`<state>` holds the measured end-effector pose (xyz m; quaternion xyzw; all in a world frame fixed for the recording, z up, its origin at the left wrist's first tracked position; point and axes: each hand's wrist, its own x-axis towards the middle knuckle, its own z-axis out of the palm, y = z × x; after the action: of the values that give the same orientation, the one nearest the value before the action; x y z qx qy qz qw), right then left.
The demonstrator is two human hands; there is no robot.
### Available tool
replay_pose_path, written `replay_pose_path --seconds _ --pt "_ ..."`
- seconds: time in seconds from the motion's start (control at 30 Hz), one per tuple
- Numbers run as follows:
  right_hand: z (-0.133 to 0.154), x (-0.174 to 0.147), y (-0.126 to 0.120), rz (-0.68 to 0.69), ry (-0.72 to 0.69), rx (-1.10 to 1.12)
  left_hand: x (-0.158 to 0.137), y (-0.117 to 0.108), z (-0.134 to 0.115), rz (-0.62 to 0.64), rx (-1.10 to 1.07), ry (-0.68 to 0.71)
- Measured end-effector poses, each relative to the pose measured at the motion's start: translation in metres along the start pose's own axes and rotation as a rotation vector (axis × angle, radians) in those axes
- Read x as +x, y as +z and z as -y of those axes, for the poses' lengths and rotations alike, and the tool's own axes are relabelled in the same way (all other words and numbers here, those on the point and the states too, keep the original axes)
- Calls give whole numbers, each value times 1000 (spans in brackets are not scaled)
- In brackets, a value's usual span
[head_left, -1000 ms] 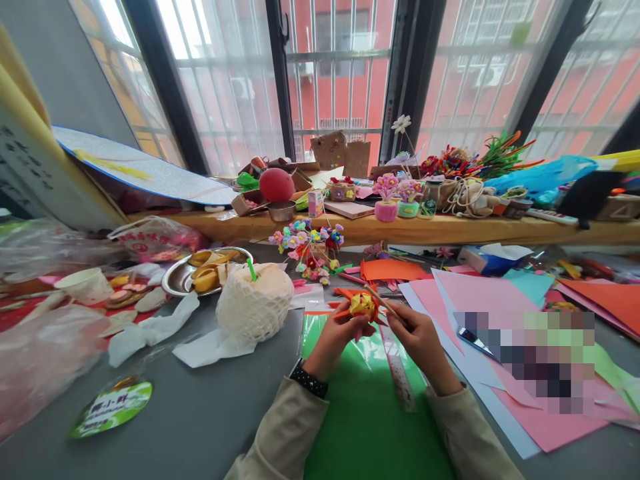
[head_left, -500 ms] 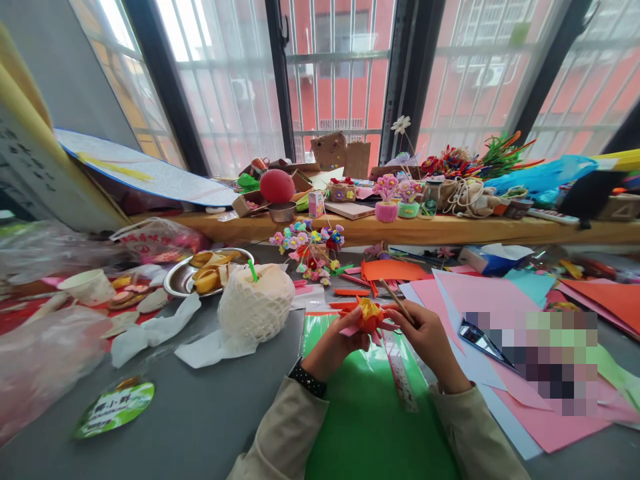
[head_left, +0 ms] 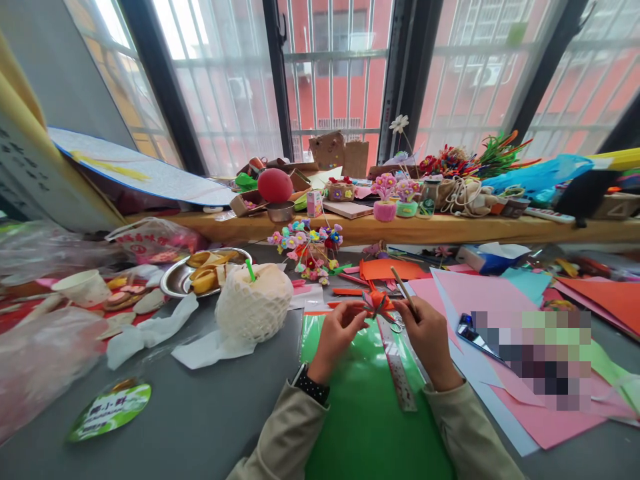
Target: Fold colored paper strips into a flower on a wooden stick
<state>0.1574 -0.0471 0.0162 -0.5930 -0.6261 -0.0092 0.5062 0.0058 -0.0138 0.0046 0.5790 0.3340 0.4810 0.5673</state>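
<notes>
An orange paper flower (head_left: 379, 304) is held up between my two hands, above the far part of a glossy green sheet (head_left: 370, 420). My left hand (head_left: 339, 337) pinches a petal on its left side. My right hand (head_left: 426, 340) is closed round a thin wooden stick (head_left: 403, 288) that points up and left, and its fingertips touch the flower's right side. The flower's yellow centre is out of sight. Below the flower, a clear patterned ruler (head_left: 399, 373) lies on the green sheet, with a small metal ring (head_left: 397, 327) near its upper end.
Left of the sheet stands a coconut in white foam netting (head_left: 255, 307) with a green straw, by a metal bowl (head_left: 173, 283) of peels. Pink and blue papers (head_left: 475, 293) and a phone (head_left: 475, 333) lie to the right. Behind, crafts line a wooden ledge (head_left: 350, 233).
The flower has been turned, so its yellow centre no longer faces me. My left hand has shifted from around its base to its left petal. The view has moved slightly.
</notes>
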Motion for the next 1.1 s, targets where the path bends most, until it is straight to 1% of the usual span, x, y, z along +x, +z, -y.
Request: replay_pose_path --seconds 0.1,0.2,0.3,0.37,0.43,0.53,0.63,0.7,0.77,0.9,0.93,1.03,1.1 --pt "2 -1 1 20 0 -18 -4 4 0 19 151 96" --pt "4 -2 4 67 15 -24 -7 6 -1 -57 304 170" --pt "4 -2 9 186 -25 -3 -8 6 -1 -146 377 207" --pt "5 -4 12 277 -67 0 -8 5 0 -172 398 221" --pt "5 -5 14 325 -92 -4 -8 6 1 -189 419 233" --pt "5 -7 16 283 -95 -19 -10 8 2 -179 437 267" --pt "5 -8 16 205 -100 -33 -13 10 4 -117 466 327" --pt "5 -9 17 186 -112 -29 -14 10 6 -92 525 373" --pt "6 -9 17 200 -127 -10 -14 10 8 -77 609 399" --pt "9 -9 18 249 -157 21 -13 7 8 -145 750 449" --pt "9 -10 18 242 -156 8 -13 7 8 -152 775 461" --pt "9 -10 19 255 -155 -29 -12 6 5 -97 792 475" --pt "8 -10 20 262 -163 -37 -11 4 4 -70 840 479"
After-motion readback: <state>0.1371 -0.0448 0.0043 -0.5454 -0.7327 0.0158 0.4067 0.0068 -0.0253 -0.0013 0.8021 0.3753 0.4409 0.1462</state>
